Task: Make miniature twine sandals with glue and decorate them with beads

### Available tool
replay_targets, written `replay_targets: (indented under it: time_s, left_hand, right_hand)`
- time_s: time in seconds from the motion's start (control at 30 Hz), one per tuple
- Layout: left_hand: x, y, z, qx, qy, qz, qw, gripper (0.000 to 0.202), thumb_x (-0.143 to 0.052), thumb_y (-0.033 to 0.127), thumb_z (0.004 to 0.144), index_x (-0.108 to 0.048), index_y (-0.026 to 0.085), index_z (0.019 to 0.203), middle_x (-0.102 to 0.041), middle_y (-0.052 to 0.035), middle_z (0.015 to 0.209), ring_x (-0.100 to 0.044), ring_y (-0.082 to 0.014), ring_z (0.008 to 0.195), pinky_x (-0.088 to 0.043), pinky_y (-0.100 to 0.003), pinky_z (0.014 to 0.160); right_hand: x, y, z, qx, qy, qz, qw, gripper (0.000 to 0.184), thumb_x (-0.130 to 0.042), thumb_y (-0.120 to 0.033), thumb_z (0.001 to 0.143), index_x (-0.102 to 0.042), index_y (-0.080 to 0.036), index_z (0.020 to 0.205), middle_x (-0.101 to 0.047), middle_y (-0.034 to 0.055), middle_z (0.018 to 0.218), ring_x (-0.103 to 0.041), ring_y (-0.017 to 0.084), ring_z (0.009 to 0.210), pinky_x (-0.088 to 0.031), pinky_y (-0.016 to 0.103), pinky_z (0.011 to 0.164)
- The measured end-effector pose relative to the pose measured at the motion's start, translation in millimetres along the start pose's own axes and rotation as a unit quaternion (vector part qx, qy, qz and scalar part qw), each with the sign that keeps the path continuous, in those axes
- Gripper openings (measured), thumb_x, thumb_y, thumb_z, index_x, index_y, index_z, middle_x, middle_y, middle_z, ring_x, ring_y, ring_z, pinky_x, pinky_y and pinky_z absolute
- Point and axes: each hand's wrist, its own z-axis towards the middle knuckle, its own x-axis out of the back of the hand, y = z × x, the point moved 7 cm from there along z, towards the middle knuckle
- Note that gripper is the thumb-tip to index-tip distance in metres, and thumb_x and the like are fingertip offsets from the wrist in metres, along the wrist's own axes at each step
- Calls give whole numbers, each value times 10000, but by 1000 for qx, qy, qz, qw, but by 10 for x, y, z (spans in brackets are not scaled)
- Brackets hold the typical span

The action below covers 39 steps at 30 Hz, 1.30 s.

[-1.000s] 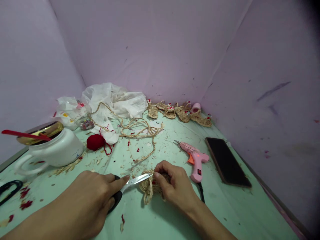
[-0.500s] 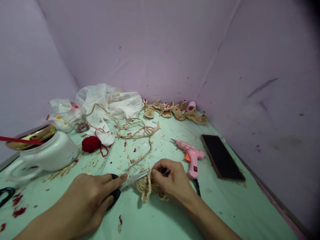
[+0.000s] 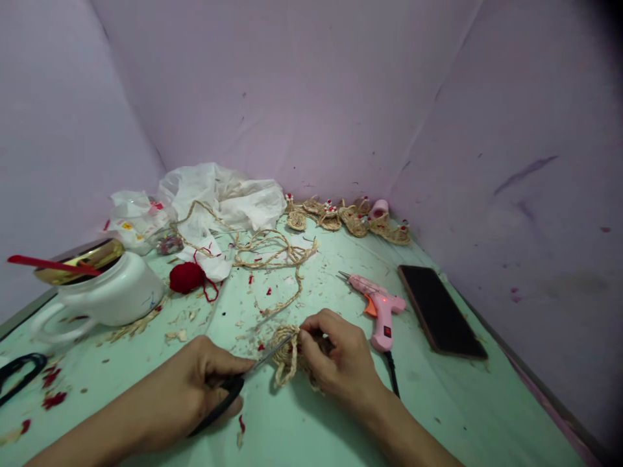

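My left hand (image 3: 199, 392) grips a pair of black-handled scissors (image 3: 224, 401), index finger along the base of the blades. The blade tips reach the edge of a small coiled straw-rope piece (image 3: 285, 360) with a rope loop at its front. My right hand (image 3: 335, 350) is closed on that piece, thumb and index finger pinching its upper edge close to the tips. Its right part is hidden behind my fingers, and a bit of red shows there.
A pink glue gun (image 3: 377, 301) with a lit light and a phone (image 3: 440, 311) lie to the right. At left are a white mug (image 3: 117, 292) and red yarn (image 3: 187, 277). Loose straw rope (image 3: 272, 250), plastic bags (image 3: 219, 194) and several woven pieces (image 3: 353, 220) lie behind.
The scissors have turned in my left hand, so the blades now show edge-on, and the handle hangs lower. My right hand keeps its pinch. The whole view has shifted slightly.
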Motion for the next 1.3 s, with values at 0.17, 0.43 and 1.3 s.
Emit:
replay_targets:
  time_s: [0.17, 0.43, 1.3]
  left_hand:
    - [-34, -164, 46, 48, -43, -114, 991, 256, -551, 318, 714, -692, 105, 742, -361, 64, 376, -224, -16, 300, -153, -158, 328]
    - [-322, -438, 25, 149, -52, -537, 829, 166, -677, 281, 615, -618, 126, 622, -520, 6, 404, -329, -15, 252, -134, -122, 289]
    - [-370, -301, 7, 109, 44, -460, 880, 289, -548, 402, 709, -587, 127, 787, -482, 27, 380, -316, -23, 244, -104, -148, 306]
  right_hand:
    - [11, 16, 22, -9, 8, -7, 1000, 108, -506, -161, 747, -593, -164, 682, -591, 4, 607, -524, 106, 535, -382, 206, 507]
    - [42, 16, 23, -6, 30, -14, 999, 93, -541, -175, 739, -616, -165, 684, -619, 10, 613, -552, 110, 537, -405, 208, 511]
    - [-22, -23, -21, 42, -23, -14, 999, 42, -552, -173, 707, -587, -157, 726, -602, 28, 642, -532, 127, 564, -402, 229, 533]
